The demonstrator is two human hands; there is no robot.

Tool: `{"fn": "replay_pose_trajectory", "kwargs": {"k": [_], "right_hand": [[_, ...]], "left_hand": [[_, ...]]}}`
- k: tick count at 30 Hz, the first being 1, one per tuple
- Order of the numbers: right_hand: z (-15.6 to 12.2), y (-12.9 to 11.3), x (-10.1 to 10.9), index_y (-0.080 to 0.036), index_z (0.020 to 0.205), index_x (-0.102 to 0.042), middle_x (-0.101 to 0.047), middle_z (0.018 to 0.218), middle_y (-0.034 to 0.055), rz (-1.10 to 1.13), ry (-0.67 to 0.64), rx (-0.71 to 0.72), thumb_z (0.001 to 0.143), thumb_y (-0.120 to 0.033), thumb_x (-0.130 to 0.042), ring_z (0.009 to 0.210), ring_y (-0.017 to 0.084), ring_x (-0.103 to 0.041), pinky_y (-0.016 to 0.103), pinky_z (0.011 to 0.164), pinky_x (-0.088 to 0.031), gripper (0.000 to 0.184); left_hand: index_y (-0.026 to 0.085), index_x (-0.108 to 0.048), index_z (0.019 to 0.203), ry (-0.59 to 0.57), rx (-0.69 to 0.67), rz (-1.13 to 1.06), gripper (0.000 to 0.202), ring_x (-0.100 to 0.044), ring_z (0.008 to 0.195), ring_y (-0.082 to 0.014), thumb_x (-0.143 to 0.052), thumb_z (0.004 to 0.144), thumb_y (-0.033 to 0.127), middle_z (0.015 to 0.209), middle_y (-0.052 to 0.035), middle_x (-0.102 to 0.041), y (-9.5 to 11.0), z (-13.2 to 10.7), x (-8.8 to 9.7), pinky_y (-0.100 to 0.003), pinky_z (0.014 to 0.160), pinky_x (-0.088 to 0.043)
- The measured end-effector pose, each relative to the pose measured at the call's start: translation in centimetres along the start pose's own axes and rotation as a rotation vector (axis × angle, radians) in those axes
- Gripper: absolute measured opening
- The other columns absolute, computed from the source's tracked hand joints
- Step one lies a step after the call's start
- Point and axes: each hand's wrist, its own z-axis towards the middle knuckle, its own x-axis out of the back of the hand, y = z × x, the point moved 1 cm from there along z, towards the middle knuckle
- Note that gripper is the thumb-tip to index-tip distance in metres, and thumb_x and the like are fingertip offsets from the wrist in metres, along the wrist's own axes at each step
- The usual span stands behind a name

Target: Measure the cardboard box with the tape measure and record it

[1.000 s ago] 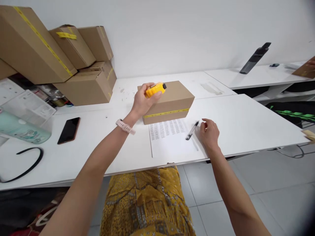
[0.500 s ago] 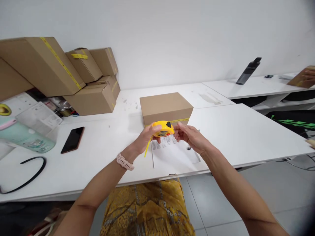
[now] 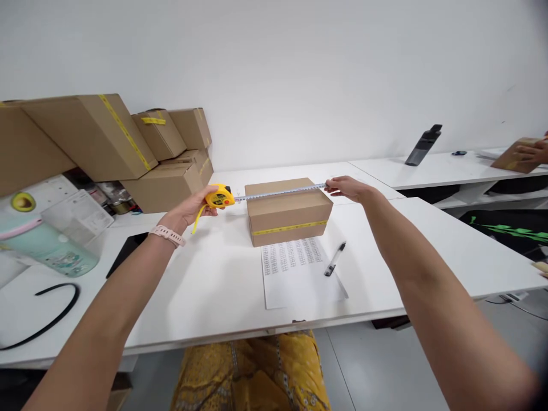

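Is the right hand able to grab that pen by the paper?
Probably yes: the pen lies uncovered, seemingly within reach of the right hand. But that hand pinches the end of the tape strip, so it would likely have to let go first.

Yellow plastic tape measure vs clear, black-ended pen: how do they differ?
The yellow plastic tape measure is in the left hand; the clear, black-ended pen lies across the white printed sheet's edge.
The tape measure's case is chunky; the pen is slim.
The tape measure's pale blade stretches to the right hand; the pen lies untouched.
Both have black parts.
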Motion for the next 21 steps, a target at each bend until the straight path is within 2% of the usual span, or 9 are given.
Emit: {"fn": "replay_pose_trajectory", "kwargs": {"k": [3,7,13,21], "right_hand": [[1.0,0.1,-2.1,-0.016,0.073,-0.065,-0.07,0.084,0.007,-0.102,0.047,-0.036,0.088,-0.02,-0.069,0.077,0.015,-0.061,0.029,0.074,-0.052,0.016],[1.9,0.0,-3.7,-0.018,0.077,-0.062,-0.068,0.08,0.0047,-0.145,0.135,-0.044,0.082,-0.016,-0.071,0.073,0.015,-0.061,0.028,0.068,-0.05,0.011],[2.3,1.1,-4.9,-0.018,0.078,-0.065,-0.068,0.081,0.0075,-0.277,0.27,-0.046,0.082,-0.027,-0.069,0.079,0.02,-0.062,0.031,0.07,-0.048,0.011],[2.0,1.3,-5.8,-0.021,0.075,-0.062,-0.068,0.091,0.0099,-0.413,0.346,-0.098,0.086,-0.035,-0.061,0.086,0.025,-0.061,0.038,0.079,-0.045,0.018]], "left_hand": [[0.015,-0.069,0.113,-0.022,0.036,0.032,0.05,-0.066,0.075,-0.0183,-0.075,0.077,0.05,0.102,-0.0113,-0.073,-0.9,0.7,0.5,-0.024,0.055,-0.053],[0.016,-0.068,0.117,-0.058,0.032,0.032,0.054,-0.067,0.077,-0.019,-0.076,0.077,0.052,0.103,-0.0112,-0.073,-1.6,1.7,0.0,-0.025,0.057,-0.053],[0.017,-0.067,0.117,-0.15,0.026,0.012,0.055,-0.068,0.08,-0.0188,-0.076,0.076,0.053,0.106,-0.0112,-0.073,-2.1,3.5,-1.3,-0.026,0.062,-0.054],[0.019,-0.066,0.119,-0.185,0.028,-0.002,0.057,-0.067,0.082,-0.0192,-0.074,0.077,0.056,0.11,-0.0108,-0.072,-2.9,3.9,-1.3,-0.028,0.065,-0.055]]}}
